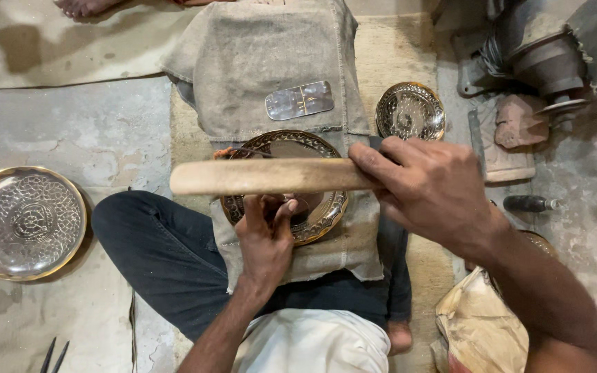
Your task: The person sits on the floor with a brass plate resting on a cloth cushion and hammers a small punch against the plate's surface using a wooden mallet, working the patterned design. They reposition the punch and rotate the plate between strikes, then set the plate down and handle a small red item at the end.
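On the person's lap, over a coarse burlap cloth (271, 52) draped across a raised block and the dark trousers (167, 255), lies a round brass plate (326, 207) with a scalloped, engraved rim. Its middle is partly hidden by the hands and by a long pale wooden stick (264, 177) that crosses it from left to right.

The right hand (430, 190) is closed around the right end of that stick, fingers curled over the top and thumb beneath, holding it level just above the plate. A dark part of the tool shows at the knuckles, but what it is cannot be told.

The left hand (265, 238) rests on the near part of the plate, its fingers pinched together around something small and thin against the metal; the thing itself is too hidden to name.

Farther up the cloth lies a small flat rectangular metal piece (300, 100), shiny and well apart from the plate. Just right of the cloth, on the woven mat, sits a small patterned metal dish (410, 110). At the far left on the concrete floor (98, 131) rests a large silver-coloured engraved tray (23, 222) with a golden rim. A crumpled paper bag (478, 331) lies under the right forearm, and grey machinery (540, 48) stands at the upper right.
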Motion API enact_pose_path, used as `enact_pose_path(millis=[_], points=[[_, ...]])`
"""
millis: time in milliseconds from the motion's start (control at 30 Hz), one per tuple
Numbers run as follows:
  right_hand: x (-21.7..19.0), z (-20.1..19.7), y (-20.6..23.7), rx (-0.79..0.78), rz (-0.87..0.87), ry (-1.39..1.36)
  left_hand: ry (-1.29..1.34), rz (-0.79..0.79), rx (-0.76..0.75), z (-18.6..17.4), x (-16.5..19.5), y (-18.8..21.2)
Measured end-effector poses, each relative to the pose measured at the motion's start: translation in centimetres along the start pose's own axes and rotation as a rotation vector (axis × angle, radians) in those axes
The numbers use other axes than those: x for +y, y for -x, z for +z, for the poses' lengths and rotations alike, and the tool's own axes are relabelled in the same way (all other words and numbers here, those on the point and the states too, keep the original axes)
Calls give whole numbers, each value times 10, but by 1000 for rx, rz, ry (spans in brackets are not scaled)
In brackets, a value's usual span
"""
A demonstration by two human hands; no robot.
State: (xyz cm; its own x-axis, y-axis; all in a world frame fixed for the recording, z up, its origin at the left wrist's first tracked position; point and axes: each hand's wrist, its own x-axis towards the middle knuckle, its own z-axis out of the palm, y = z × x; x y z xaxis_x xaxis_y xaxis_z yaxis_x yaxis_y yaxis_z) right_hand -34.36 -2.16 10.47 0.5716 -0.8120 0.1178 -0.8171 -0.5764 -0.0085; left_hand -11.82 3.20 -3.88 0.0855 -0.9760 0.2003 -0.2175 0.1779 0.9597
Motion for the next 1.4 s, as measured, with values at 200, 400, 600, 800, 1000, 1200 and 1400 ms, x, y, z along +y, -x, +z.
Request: enact_pose_path(millis=[200, 400, 600, 800, 1000, 1200, 1400], points=[[1, -6, -15, -43, -75, -179, -24, -17, 33, 6, 2, 4], [0, -19, -19, -184, -45, 99, 16, 37, -25, 6, -1, -2], [7, -12, 1, -234, 66, 117, -7, -38, -84, 3, 6, -8], [11, 6, 36, -142, 191, -29, -52, 73, -264, -7, 8, -22], [0, 35, 81, -62, 436, -226, -68, 181, -485, -14, 10, -46], [-35, 72, 116, 86, 670, -453, -229, 271, -811, -17, 25, -74], [-97, 112, 149, 365, 868, -536, -326, 400, -1111, -9, 36, -98]])
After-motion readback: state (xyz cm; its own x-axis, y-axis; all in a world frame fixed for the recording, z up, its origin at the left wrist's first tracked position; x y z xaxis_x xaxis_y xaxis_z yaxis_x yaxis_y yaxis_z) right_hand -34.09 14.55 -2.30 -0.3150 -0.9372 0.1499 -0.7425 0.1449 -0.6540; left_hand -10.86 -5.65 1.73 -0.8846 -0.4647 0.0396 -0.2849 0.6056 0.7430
